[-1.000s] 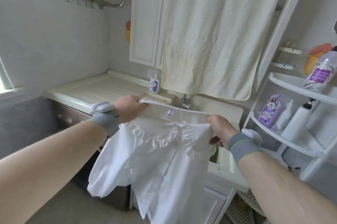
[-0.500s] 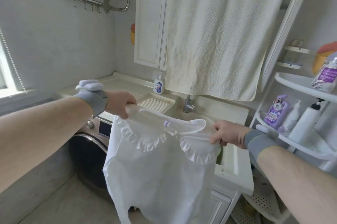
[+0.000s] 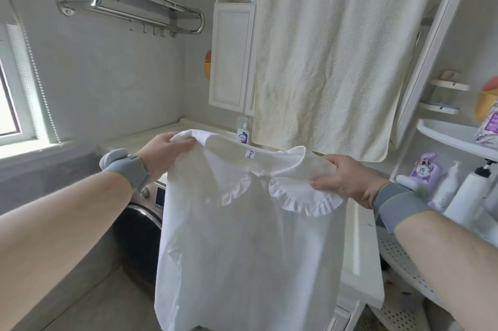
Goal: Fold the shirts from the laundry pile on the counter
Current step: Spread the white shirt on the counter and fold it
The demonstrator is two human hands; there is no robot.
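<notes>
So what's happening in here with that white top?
A person is holding a white shirt up in the air by its shoulders, the left hand gripping one and the right hand the other. It hangs open in front of the counter, ruffled collar facing them, not yet folded.

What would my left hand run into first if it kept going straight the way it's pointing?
Probably the small pump bottle at the back of the counter. The left hand, gripping the white shirt at the shoulder, points up and right toward it, though depth is hard to judge.
</notes>
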